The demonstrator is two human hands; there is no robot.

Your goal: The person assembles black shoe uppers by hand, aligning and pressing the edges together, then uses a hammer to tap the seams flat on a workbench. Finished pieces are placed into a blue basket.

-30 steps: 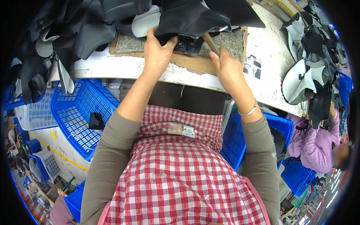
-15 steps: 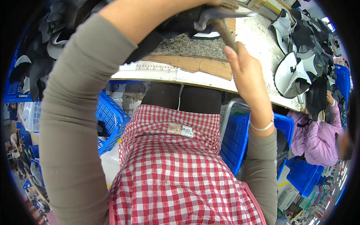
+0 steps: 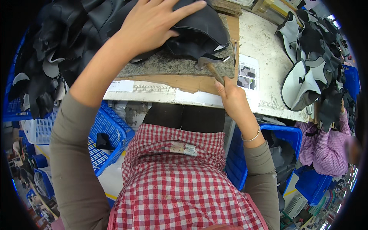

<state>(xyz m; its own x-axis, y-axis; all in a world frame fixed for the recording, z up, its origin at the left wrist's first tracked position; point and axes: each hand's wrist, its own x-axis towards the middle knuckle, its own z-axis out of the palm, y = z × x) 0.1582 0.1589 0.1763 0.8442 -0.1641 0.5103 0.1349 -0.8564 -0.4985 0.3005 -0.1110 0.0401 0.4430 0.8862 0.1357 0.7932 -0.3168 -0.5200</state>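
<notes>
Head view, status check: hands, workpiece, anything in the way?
Left hand flat on black leather piece. Right hand grips hammer, head on stone slab. Leather pile crowds left.

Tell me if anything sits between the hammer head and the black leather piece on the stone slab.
Nothing visible does. The hammer in the right hand has its head right at the edge of the black leather piece, which the left hand presses onto the stone slab.

Pale, speckled stone-topped desk [image 3: 264,50] across the upper frame. At upper centre, a grey granite slab [image 3: 172,65] on a brown wooden board [image 3: 184,82]. Right of it, a printed paper sheet [image 3: 247,74]. Heaped black leather pieces [image 3: 57,50] at upper left.
</notes>
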